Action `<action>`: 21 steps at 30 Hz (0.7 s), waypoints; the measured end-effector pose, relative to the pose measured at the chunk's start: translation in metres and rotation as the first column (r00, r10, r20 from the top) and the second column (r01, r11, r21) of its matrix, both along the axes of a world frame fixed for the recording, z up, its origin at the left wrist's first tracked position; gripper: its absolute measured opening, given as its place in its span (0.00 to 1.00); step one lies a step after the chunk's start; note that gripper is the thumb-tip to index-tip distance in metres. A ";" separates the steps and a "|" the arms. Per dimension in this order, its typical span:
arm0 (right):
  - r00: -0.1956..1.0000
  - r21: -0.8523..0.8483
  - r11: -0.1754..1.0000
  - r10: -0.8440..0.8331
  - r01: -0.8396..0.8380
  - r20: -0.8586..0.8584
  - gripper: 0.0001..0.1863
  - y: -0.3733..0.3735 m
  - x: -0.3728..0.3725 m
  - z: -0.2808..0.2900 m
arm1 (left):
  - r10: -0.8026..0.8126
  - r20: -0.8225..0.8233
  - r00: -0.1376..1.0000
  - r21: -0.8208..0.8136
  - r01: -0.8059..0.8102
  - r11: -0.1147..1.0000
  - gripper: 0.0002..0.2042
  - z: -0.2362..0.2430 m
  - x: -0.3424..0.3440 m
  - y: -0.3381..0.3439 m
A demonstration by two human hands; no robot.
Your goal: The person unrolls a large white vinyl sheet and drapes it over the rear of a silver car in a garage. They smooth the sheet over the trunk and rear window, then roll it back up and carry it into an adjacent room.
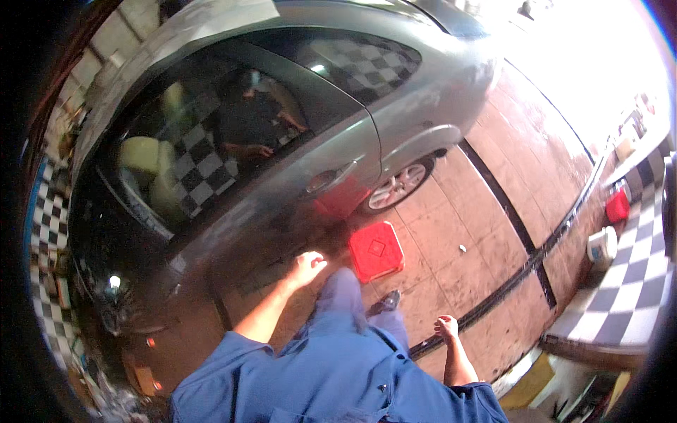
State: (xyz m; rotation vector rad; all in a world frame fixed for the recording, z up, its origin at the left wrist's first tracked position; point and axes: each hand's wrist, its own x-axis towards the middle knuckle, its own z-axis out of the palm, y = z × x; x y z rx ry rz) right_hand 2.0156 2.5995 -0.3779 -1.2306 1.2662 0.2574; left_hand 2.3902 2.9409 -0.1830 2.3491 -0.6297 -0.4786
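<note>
My left hand [308, 269] hangs in front of my body near the lower side of a grey car [275, 190]. Its fingers are curled in, and nothing shows in them. Off to the right, my right hand [446, 326] hangs over the tiled floor, its fingers also loosely curled round nothing visible. Neither hand touches the car. Just ahead of my legs stands a red plastic stool [377, 250] with a square top and a diamond mark. It is closer to my left hand than to my right. The car's door handle [331, 176] lies beyond my left hand.
The car's rear wheel [400, 185] stands past the stool. Dark channels [501, 197] cross the reddish tiled floor [458, 247]. On the right are a checkered ledge [620, 282], a white bucket [601, 245] and a red container [618, 206]. An orange-brown box [144, 381] sits at lower left.
</note>
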 end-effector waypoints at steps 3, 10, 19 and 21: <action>0.982 -0.084 0.987 0.146 -0.136 0.121 0.10 -0.058 0.042 0.010 | 0.073 0.230 0.971 -0.087 -0.054 0.995 0.09 0.028 0.016 -0.014; 0.908 -0.134 0.981 0.179 -0.137 0.378 0.09 -0.102 0.133 0.034 | 0.202 0.509 0.837 -0.100 -0.176 0.979 0.08 0.129 0.060 -0.036; 0.911 0.074 0.967 0.203 -0.244 0.359 0.11 -0.094 0.146 0.007 | 0.253 0.713 0.653 -0.057 -0.306 0.950 0.08 0.245 0.129 -0.051; 0.923 0.060 0.959 0.248 -0.277 0.296 0.11 -0.094 0.155 0.008 | 0.242 0.793 0.559 -0.132 -0.230 0.964 0.08 0.257 0.157 -0.046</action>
